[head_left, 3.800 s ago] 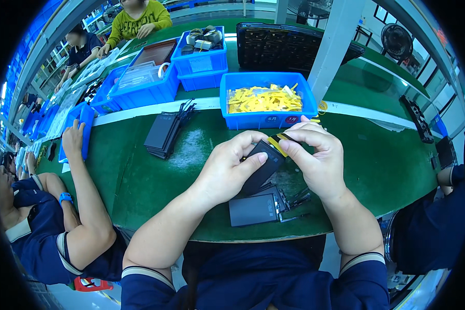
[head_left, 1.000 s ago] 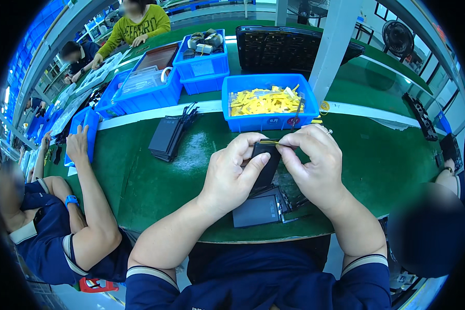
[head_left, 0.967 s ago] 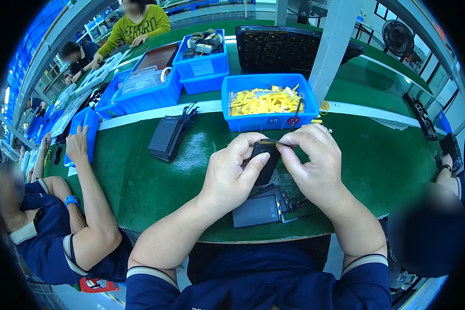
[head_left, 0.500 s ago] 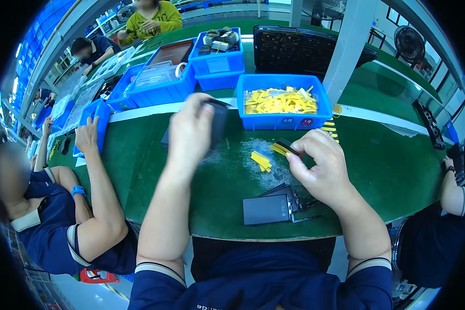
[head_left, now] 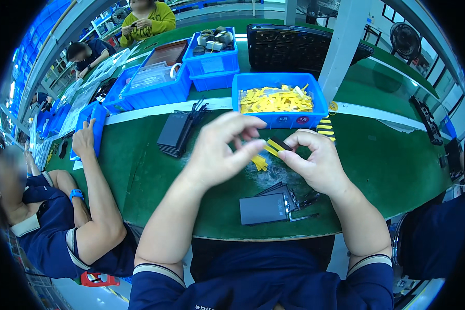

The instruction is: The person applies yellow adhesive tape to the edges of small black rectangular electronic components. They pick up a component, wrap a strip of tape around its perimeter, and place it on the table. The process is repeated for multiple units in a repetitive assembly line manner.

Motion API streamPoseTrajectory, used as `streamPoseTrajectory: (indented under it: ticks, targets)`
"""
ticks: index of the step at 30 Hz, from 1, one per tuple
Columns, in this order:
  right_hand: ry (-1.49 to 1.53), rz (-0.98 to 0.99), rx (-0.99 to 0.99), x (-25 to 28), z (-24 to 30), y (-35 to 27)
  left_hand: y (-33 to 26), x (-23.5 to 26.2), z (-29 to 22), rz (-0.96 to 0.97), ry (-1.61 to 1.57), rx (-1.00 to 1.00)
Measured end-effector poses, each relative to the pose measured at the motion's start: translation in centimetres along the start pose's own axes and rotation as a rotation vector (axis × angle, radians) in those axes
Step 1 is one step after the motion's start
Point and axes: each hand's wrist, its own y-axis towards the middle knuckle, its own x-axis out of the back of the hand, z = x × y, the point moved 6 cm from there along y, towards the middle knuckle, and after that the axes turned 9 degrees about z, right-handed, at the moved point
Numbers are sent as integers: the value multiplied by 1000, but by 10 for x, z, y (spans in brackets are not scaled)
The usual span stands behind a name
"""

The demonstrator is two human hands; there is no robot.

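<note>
My right hand (head_left: 318,163) pinches a small bundle of yellow strips with a black end (head_left: 275,146) between thumb and fingers. My left hand (head_left: 214,150) is open just left of that bundle, its fingers apart and holding nothing. Below the bundle, loose yellow strips (head_left: 260,164) lie on the green table. A neat stack of flat dark rectangular parts with thin black tails (head_left: 174,133) sits to the left of my left hand. Nearer me, another few of these dark rectangular parts (head_left: 263,208) lie fanned, their tails pointing right.
A blue bin (head_left: 250,120) full of yellow strips stands behind my hands. More blue bins (head_left: 160,95) line the back left, and a large black tray (head_left: 289,49) leans behind. A grey post (head_left: 343,46) rises at right. A co-worker's arm (head_left: 95,170) reaches in at left.
My left hand has let go of a dark rectangular part at the left stack and moved right, toward the strips. My right hand keeps its pinch, close to where it was.
</note>
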Motion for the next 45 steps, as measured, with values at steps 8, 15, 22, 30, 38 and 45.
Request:
streamPoseTrajectory:
  ticks: [8,15,22,30,38,45]
  targets:
    - [-99,-194,201,8,10,-2,-2,-32,16,89,-439,239]
    - [23,-302,83,25,7,-5,-1,-42,56,130,129,445]
    - [-165,-309,172,24,20,-8,1,-37,12,120,559,196]
    - [-205,-322,233,22,21,-7,-24,-70,-25,639,466,122]
    - [-129,-357,260,26,28,-13,-13,-55,-4,353,69,294]
    - [-92,-220,148,19,19,-9,-11,-54,2,198,-466,349]
